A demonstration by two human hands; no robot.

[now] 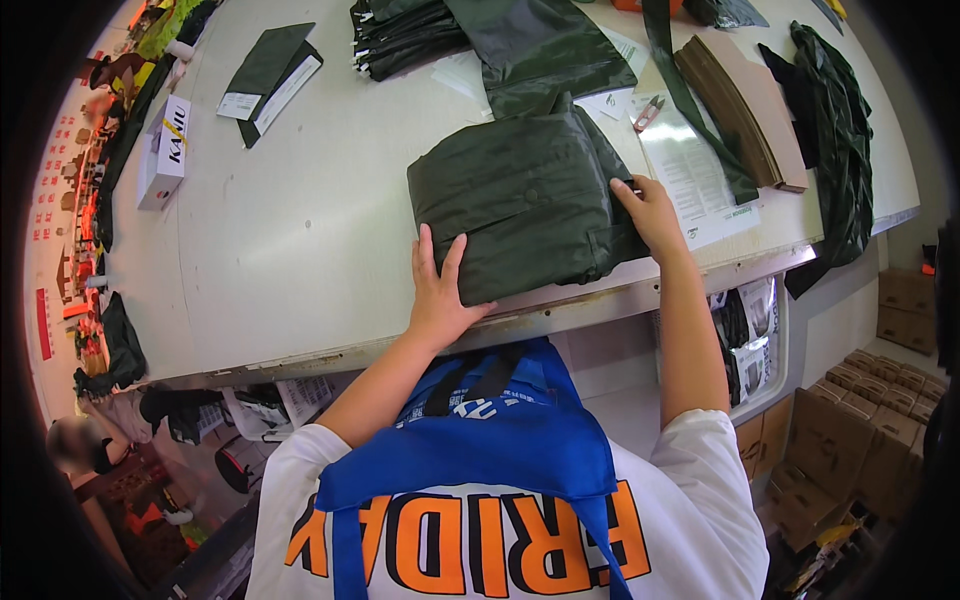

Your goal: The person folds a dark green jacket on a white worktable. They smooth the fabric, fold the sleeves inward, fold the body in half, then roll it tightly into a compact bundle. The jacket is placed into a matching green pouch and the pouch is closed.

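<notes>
A folded dark green garment of shiny coated fabric (pixel 515 195) lies on the table near its front edge, a round snap button showing on top. My left hand (pixel 440 292) rests against its lower left side, fingers spread over the fabric and thumb along the front edge. At the right side my right hand (pixel 650 215) grips the garment's edge between thumb and fingers; the fingertips are partly hidden.
Behind the garment lie more dark green fabric pieces (pixel 545 55). Printed sheets (pixel 690 180), red-handled thread snips (pixel 649 113) and a cardboard stack (pixel 735 110) are to the right. Flat green packs (pixel 268 80) and a white box (pixel 164 153) sit left. The table's front edge (pixel 560 312) is close.
</notes>
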